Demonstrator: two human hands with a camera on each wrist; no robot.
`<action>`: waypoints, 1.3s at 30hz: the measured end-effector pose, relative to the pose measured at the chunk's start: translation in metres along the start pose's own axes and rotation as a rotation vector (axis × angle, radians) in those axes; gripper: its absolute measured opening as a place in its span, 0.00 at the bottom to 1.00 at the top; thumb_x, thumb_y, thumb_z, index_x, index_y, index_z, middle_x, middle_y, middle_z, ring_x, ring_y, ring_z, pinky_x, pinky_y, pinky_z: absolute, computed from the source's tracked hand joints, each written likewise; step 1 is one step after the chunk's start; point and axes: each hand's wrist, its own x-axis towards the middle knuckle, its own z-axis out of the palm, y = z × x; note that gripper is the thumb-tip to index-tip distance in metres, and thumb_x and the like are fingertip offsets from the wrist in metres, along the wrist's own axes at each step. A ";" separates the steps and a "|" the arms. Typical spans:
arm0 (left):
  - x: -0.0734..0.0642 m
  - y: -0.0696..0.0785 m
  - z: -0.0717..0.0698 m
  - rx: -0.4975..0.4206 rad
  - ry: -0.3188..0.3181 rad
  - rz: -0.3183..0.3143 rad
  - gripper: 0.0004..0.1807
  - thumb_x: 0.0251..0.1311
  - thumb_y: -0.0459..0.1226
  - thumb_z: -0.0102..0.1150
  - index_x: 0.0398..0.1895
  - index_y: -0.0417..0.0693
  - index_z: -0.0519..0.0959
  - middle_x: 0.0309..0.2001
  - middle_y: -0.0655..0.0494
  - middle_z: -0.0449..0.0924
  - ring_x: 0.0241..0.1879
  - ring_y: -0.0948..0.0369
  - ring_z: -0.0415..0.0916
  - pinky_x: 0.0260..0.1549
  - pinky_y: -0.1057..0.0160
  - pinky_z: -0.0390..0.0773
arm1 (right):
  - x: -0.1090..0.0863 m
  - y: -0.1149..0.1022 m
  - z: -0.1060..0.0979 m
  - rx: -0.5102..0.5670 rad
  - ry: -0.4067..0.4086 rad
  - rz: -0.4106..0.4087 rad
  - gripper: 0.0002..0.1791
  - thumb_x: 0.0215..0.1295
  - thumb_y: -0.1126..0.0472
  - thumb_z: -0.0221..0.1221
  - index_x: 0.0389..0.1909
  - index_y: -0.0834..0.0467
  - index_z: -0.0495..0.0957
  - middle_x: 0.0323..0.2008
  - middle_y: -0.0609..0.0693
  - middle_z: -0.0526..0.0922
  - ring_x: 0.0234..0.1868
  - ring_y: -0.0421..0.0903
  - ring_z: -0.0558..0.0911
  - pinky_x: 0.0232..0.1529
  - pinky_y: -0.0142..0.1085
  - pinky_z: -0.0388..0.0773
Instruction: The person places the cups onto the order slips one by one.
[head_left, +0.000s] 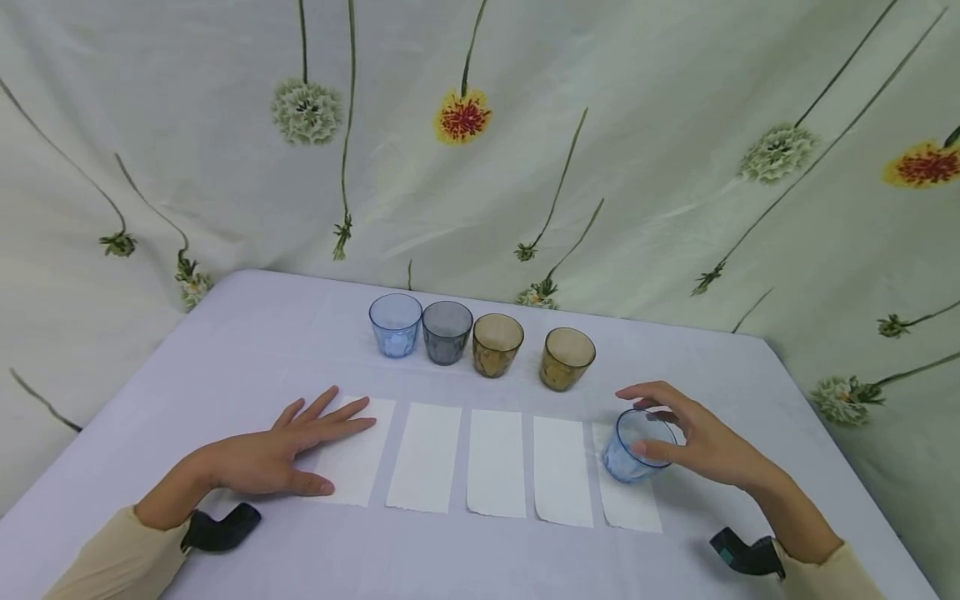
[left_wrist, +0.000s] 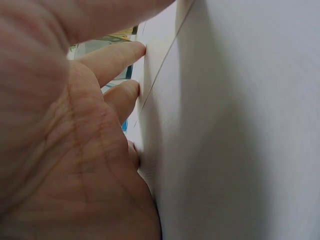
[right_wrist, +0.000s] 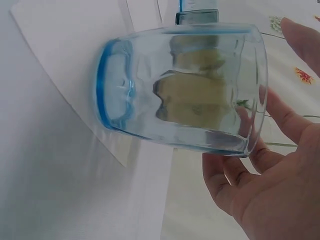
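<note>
My left hand [head_left: 262,458] lies with its fingers spread, the fingertips over the leftmost white paper strip [head_left: 371,450]. In the left wrist view its palm and several fingers show low along the white surface. At the right, a clear light-blue glass tumbler [head_left: 626,462] stands upright on the rightmost paper strip [head_left: 633,508]. My right hand [head_left: 712,442] is around its rim, fingers on the far side and thumb on the near side. In the right wrist view the thumb [right_wrist: 302,42] is apart from the tumbler, while the other fingers [right_wrist: 217,182] are close behind its rim.
Behind the strips stand another light-blue tumbler [head_left: 395,329], a grey tumbler [head_left: 447,337] and two amber ones, left [head_left: 497,350] and right [head_left: 566,362]. Three more paper strips, one of them in the middle [head_left: 495,462], lie between the hands. A flowered curtain [head_left: 637,167] hangs behind the table.
</note>
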 end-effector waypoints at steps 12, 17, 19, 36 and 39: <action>-0.001 0.000 -0.001 0.007 0.002 -0.017 0.42 0.59 0.48 0.67 0.77 0.60 0.62 0.81 0.45 0.41 0.76 0.36 0.14 0.63 0.31 0.13 | 0.026 -0.014 -0.025 -0.040 -0.027 -0.076 0.30 0.66 0.58 0.67 0.67 0.45 0.69 0.65 0.46 0.73 0.63 0.33 0.71 0.62 0.36 0.75; -0.001 0.000 -0.001 0.000 0.000 -0.015 0.42 0.59 0.48 0.67 0.77 0.59 0.62 0.81 0.45 0.41 0.76 0.36 0.14 0.63 0.30 0.12 | 0.042 -0.018 -0.039 -0.011 -0.070 -0.117 0.29 0.66 0.60 0.66 0.67 0.48 0.70 0.67 0.46 0.72 0.65 0.33 0.71 0.63 0.30 0.72; -0.001 0.000 0.000 0.000 -0.001 -0.016 0.42 0.59 0.48 0.67 0.77 0.59 0.62 0.81 0.45 0.41 0.76 0.36 0.14 0.63 0.30 0.12 | 0.049 -0.020 -0.045 0.007 -0.101 -0.129 0.29 0.66 0.61 0.65 0.67 0.48 0.70 0.68 0.45 0.70 0.67 0.33 0.70 0.64 0.29 0.70; -0.001 0.000 -0.002 0.010 -0.003 -0.017 0.42 0.60 0.48 0.67 0.77 0.59 0.61 0.81 0.46 0.40 0.76 0.37 0.13 0.63 0.30 0.12 | 0.123 -0.016 -0.060 0.098 -0.304 -0.066 0.35 0.64 0.59 0.68 0.71 0.47 0.67 0.74 0.50 0.64 0.73 0.56 0.63 0.72 0.60 0.59; -0.002 0.001 -0.002 0.004 -0.002 -0.018 0.42 0.60 0.48 0.67 0.77 0.60 0.61 0.81 0.45 0.40 0.76 0.38 0.12 0.62 0.30 0.11 | 0.131 -0.017 -0.057 0.094 -0.334 -0.060 0.34 0.65 0.62 0.66 0.71 0.49 0.68 0.74 0.51 0.64 0.73 0.56 0.63 0.72 0.61 0.58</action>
